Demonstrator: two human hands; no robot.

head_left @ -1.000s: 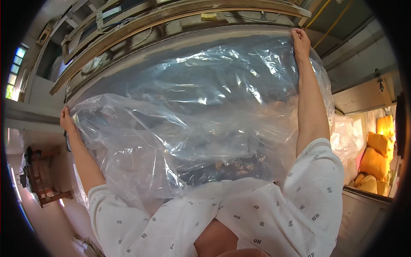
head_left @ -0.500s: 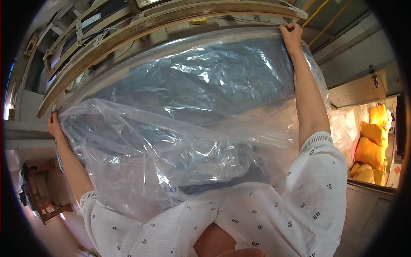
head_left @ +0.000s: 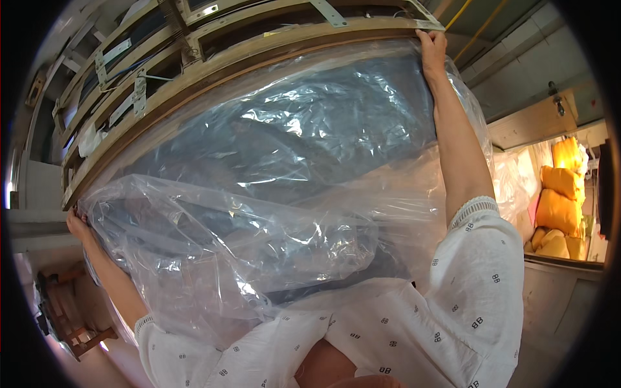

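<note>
Both our arms stretch wide: left hand (head_left: 79,223) and right hand (head_left: 432,48) pinch the clear plastic bag (head_left: 272,194), fingers curled on its far corners beneath wooden frames (head_left: 213,61)

The dark blue-grey bulky item (head_left: 323,142) wrapped in the clear crinkled plastic sheet (head_left: 259,258) cannot be identified, its outline being veiled by glare and folds. The fingertips of the left hand (head_left: 79,225), at nine o'clock, are hidden behind the plastic's edge. The palm of the right hand (head_left: 432,53), at one o'clock, is turned away. The yellow sacks (head_left: 557,200) at three o'clock are cut off by the rim.
</note>
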